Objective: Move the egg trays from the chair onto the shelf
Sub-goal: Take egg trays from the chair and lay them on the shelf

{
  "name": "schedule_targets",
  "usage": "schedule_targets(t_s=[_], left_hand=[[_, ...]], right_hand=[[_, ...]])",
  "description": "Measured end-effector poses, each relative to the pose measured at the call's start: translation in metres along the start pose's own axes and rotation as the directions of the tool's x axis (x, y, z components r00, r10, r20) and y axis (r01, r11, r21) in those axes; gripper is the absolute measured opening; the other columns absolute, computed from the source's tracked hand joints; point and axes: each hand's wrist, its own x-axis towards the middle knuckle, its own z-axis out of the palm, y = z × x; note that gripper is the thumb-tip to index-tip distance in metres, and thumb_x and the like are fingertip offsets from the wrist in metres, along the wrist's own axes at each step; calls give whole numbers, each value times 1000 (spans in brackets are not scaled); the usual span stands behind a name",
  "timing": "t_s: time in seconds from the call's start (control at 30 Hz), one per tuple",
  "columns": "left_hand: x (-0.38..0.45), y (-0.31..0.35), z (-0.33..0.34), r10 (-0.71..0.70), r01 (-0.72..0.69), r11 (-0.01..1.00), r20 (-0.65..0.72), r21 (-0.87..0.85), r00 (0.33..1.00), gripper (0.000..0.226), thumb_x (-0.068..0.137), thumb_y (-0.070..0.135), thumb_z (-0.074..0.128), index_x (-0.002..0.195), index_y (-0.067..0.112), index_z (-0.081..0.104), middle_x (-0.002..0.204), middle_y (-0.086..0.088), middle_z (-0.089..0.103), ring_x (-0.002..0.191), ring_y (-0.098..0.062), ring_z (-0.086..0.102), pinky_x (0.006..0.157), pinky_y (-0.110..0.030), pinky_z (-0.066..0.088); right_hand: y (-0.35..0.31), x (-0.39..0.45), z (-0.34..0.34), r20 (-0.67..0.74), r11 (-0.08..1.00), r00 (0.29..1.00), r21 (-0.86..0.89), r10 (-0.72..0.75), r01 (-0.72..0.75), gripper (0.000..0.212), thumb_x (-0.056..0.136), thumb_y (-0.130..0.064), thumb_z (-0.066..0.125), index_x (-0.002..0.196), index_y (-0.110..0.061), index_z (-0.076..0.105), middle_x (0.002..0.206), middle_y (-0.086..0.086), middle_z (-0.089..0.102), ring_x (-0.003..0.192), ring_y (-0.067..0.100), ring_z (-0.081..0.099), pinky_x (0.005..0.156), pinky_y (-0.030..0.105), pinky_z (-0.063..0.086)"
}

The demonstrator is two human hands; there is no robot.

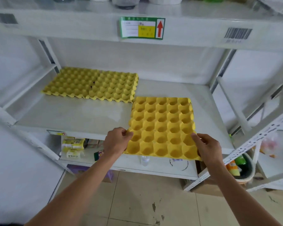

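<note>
- Your left hand [117, 141] pinches the left edge of a yellow egg tray [162, 128], thumb on top, fingers curled under the rim.
- Your right hand [206, 146] clamps the same tray at its near right corner, thumb lying on the upper face, remaining fingers beneath and hidden.
- Held tray: cup side up, far end over the white shelf board [82, 115], near end overhanging the board's front edge. You cannot tell whether the far end rests on the board or is just above it.
- Two more yellow trays [91, 84] lie flat on the same board, at the back left, side by side and touching or slightly overlapping along their shared edge.
- The far left corner of the held tray sits just beside the near right corner of that pair; contact cannot be confirmed.
- A small dark mark shows near the seam of the two resting trays.
- Upper shelf beam carries a green and yellow label [142, 28] with a red arrow pointing up, and a barcode sticker [238, 33] to its right.
- Lower shelf, below the board: yellow packets [73, 145] at left, a small clear bottle [145, 159] under the held tray.
- Floor is pale tile with dark scuffs.
</note>
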Motion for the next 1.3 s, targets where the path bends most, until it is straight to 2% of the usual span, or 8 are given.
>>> schedule_targets(t_s=[0.13, 0.33, 0.5, 0.77, 0.9, 1.03, 1.13, 1.3], left_hand=[[41, 10, 8, 13, -12, 996, -10, 92, 1000, 37, 92, 57, 61, 100, 23, 74, 87, 6, 75, 82, -21, 69, 66, -32, 51], [109, 29, 25, 68, -61, 973, -26, 222, 997, 43, 92, 59, 57, 109, 23, 75, 109, -3, 65, 99, -25, 66, 75, -39, 57], [151, 40, 40, 11, -14, 982, 18, 188, 1000, 41, 97, 55, 52, 92, 22, 77, 85, 0, 74, 83, -25, 72, 74, -38, 60], [200, 44, 64, 42, -40, 997, 28, -65, 999, 31, 93, 53, 53, 92, 29, 72, 74, 14, 71, 75, -9, 70, 68, -33, 52], [219, 41, 76, 164, -153, 973, 55, -170, 985, 49, 90, 51, 69, 133, 26, 68, 120, 8, 74, 108, -11, 71, 96, -43, 58], [230, 48, 80, 291, -295, 931, 48, 215, 955, 72, 79, 74, 65, 136, 30, 62, 122, 6, 68, 111, -18, 67, 89, -40, 57], [232, 55, 83, 461, -394, 717, 33, 575, 887, 58, 85, 71, 60, 122, 26, 66, 113, -1, 67, 107, -24, 67, 73, -34, 47], [241, 63, 84, 560, -430, 522, 85, 736, 824, 45, 95, 60, 57, 121, 24, 65, 118, -3, 66, 122, -27, 52, 99, -41, 38]], right_hand=[[-4, 43, 18, 33, 1000, 999, -4, 9, -9, 45, 95, -53, 66, 116, -14, 77, 101, 8, 75, 91, 33, 71, 79, 44, 61], [9, 109, 50, 53, 998, 999, -57, 14, -10, 44, 100, -50, 61, 113, -11, 77, 80, -1, 70, 76, 20, 65, 62, 25, 48], [6, 162, 74, 64, 989, 997, -143, -30, 39, 45, 102, -48, 58, 116, -10, 77, 94, 8, 73, 97, 35, 69, 86, 51, 59], [-1, 238, 93, 58, 979, 998, -201, -15, 26, 45, 102, -48, 57, 119, -11, 77, 107, 16, 76, 104, 38, 67, 92, 51, 56], [-5, 272, 107, 25, 977, 999, -213, -22, 27, 47, 101, -51, 57, 114, -11, 79, 100, 15, 75, 100, 39, 67, 88, 49, 57], [-15, 291, 119, 9, 970, 1000, -243, 5, -3, 49, 100, -55, 55, 107, -13, 79, 91, 12, 73, 93, 36, 66, 84, 46, 57], [-20, 303, 124, 28, 974, 1000, -225, 15, -8, 50, 98, -56, 56, 104, -12, 79, 92, 11, 74, 93, 35, 67, 86, 50, 59], [-21, 313, 131, 8, 974, 999, -224, 36, -33, 49, 98, -58, 57, 107, -15, 79, 90, 8, 73, 92, 33, 66, 85, 48, 59]])
